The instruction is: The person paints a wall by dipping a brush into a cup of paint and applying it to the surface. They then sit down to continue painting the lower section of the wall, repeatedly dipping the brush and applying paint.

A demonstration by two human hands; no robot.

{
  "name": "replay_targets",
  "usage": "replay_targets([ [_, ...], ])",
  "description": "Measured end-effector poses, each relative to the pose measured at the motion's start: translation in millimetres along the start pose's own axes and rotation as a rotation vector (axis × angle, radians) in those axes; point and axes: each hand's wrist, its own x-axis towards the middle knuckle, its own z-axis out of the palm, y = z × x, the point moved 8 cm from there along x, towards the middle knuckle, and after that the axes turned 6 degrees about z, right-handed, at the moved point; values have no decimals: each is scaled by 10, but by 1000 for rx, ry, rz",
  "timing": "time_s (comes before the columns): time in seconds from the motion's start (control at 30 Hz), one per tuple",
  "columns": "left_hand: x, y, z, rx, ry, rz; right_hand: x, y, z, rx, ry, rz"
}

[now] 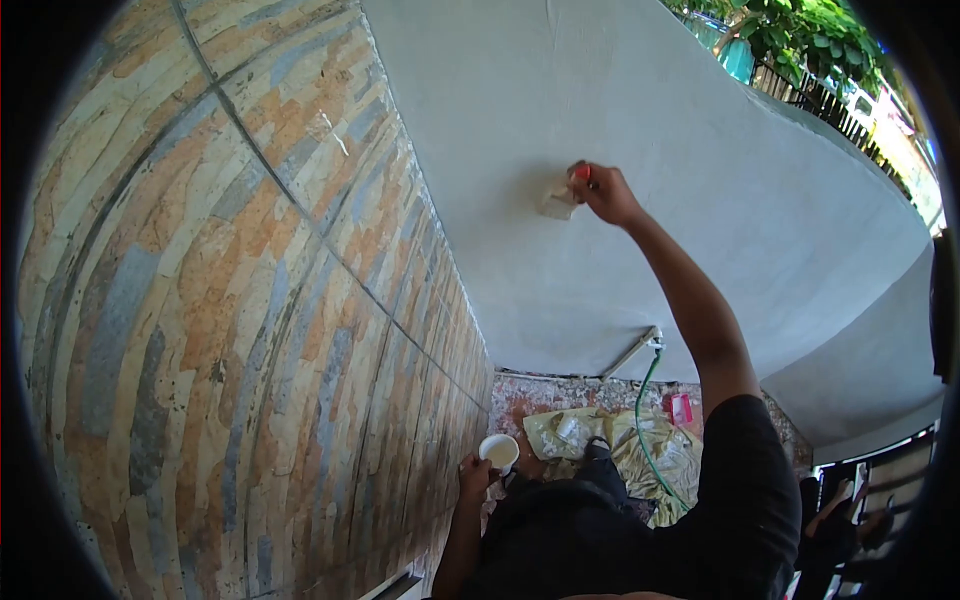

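Black shirt (pixel 745 490) nearest, the left hand (pixel 476 473) holds a cup (pixel 497 440) of pale liquid (pixel 499 457).

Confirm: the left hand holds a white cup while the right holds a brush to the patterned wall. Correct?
Not the patterned wall: the head view shows the right hand holding the brush to the plain grey wall. The left hand holds a white cup.

Stone-look tile wall (pixel 230 300) on L. Green hose (pixel 640 425) runs from pipe (pixel 630 354) over crumpled sheet (pixel 672 452) on flr (pixel 522 395). Pink-red item (pixel 681 409) nr sheet, ID unclear. Top R: foliage (pixel 810 40), dk fence (pixel 825 110). Btm R: 2nd person (pixel 838 528), partial view.
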Motion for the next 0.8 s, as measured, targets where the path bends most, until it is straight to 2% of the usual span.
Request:
replay_targets([
  [0.1, 81, 128, 93, 32, -23, 46, 252, -590, -229, -239, 19, -153],
  [0.33, 58, 272, 215, -70, 1, 54, 292, -1518, -673, -346, 227, -413],
  [0.4, 64, 196, 186, -68, -9, 24, 65, -1815, -723, -445, 410, -628],
  [0.43, 69, 143, 166, -57, -21, -3, -19, -1829, -631, -528, 390, -775],
  [0.53, 116, 36, 95, -15, -50, 3, -364, -1565, -114, -881, 240, -879],
  [0.6, 111, -36, 44, -22, -42, -10, -512, -1024, 266, -964, 97, -768],
  [0.67, 86, -73, 17, -22, -34, -24, -758, -596, 538, -904, 32, -778],
  [0.73, 23, -68, -24, -13, 56, -39, -1020, -133, 856, -867, -94, -706],
  [0.8, -33, -91, -48, -4, 57, -56, -1237, 238, 1083, -800, -129, -644],
])
